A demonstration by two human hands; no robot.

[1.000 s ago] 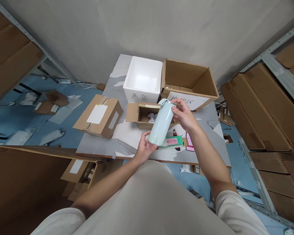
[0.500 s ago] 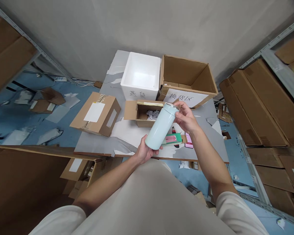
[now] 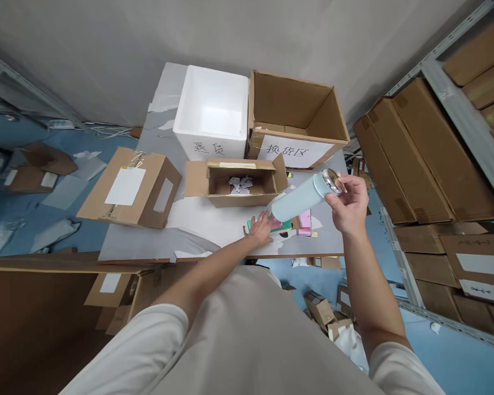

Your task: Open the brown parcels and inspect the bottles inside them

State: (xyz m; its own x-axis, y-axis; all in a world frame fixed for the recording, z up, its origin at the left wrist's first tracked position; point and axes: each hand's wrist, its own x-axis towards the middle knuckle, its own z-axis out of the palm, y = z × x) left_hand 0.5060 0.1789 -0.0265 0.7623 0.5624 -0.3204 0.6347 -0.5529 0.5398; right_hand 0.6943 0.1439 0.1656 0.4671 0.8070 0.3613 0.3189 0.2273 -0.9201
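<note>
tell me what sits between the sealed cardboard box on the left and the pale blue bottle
In the head view, a small open cardboard box with crumpled paper inside sits between the sealed cardboard box and the pale blue bottle.

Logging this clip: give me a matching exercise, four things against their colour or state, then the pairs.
Things:
1. bottle
2. foam box
3. small open carton
4. sealed carton

States:
A. white, open-topped, writing on its front
B. pale blue, held tilted in the right hand
C. brown, white label on top
D. flaps open, crumpled paper inside

Pairs: 1-B, 2-A, 3-D, 4-C
</note>
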